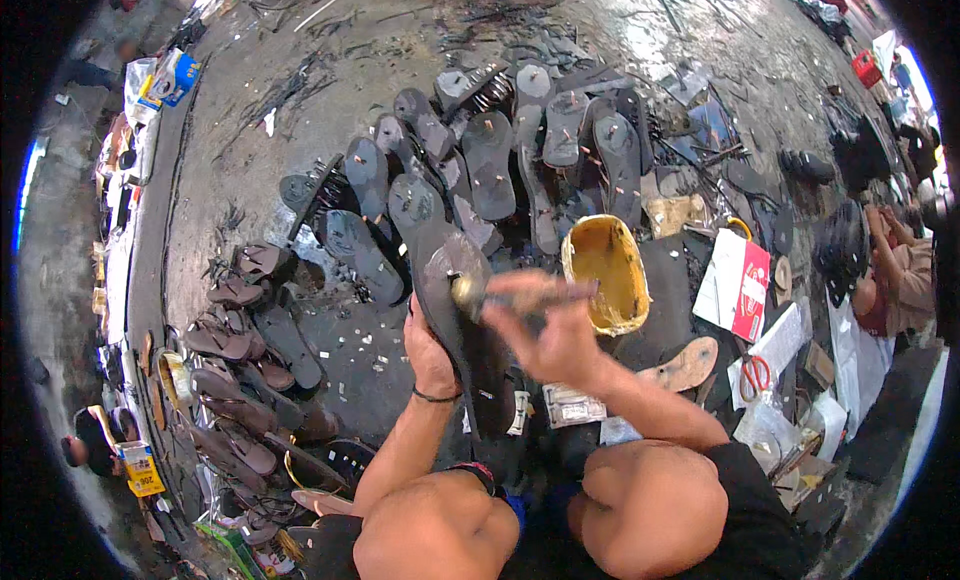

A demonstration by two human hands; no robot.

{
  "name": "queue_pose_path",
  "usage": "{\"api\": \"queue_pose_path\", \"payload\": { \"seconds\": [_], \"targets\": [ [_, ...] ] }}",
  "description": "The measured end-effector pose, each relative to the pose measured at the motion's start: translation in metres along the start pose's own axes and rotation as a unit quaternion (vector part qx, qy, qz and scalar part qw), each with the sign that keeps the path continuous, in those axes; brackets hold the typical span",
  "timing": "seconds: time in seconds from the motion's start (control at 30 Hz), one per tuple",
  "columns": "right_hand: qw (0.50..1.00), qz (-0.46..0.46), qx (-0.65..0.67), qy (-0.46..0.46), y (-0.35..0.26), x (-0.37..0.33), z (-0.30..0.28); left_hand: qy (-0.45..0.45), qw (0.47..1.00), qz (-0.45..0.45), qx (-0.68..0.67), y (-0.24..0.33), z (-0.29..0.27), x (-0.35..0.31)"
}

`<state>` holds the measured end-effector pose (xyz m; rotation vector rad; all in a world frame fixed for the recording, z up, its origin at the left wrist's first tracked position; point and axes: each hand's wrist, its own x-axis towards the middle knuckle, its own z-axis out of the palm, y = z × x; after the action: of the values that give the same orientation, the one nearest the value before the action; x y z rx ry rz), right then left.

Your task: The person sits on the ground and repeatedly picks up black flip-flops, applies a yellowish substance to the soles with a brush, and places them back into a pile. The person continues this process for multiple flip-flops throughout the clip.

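Head view shows the dark sole held up between the person's hands, its long axis running from about 11 o'clock at the far end to 5 o'clock near the knees. What matters most is how the brush meets it: the brush lies almost square across that axis, pale bristles at 9 o'clock and handle tail at 3, and the bristle end appears to touch the sole's upper half, just below a glossy patch.

From the right hand, the sole lies towards 9 to 10 o'clock. That hand is closed around the brush handle, its forearm slanting in from 4 o'clock. It is also the nearer one to the yellow tub, which stands at 1 to 2 o'clock from it with amber stuff inside.

The left hand grips the sole from its 8 o'clock side, fingers up along the edge; its farther fingers are hidden behind. This forearm rises towards 1 o'clock, a dark band at the wrist.

Beyond, towards 12 o'clock, pegged soles lie on the floor; strapped sandals sit towards 9 o'clock.
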<state>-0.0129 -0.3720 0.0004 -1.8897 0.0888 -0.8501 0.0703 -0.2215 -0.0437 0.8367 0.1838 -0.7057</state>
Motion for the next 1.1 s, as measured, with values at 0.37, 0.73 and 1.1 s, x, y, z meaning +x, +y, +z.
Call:
{"api": "queue_pose_path", "payload": {
  "seconds": [0.37, 0.73, 1.1],
  "targets": [
    [0.849, 0.404, 0.339, -0.027, -0.03, 0.005, 0.016, -0.003, 0.982, -0.175, 0.067, 0.002, -0.07, -0.028],
    [0.969, 0.196, 0.08, -0.124, -0.037, -0.001, 0.045, 0.101, 0.99, -0.05, 0.089, 0.053, 0.006, -0.017],
    [0.955, 0.22, 0.193, -0.05, -0.015, 0.029, 0.013, -0.11, 0.985, -0.096, -0.09, 0.028, 0.013, 0.007]
  ]
}}
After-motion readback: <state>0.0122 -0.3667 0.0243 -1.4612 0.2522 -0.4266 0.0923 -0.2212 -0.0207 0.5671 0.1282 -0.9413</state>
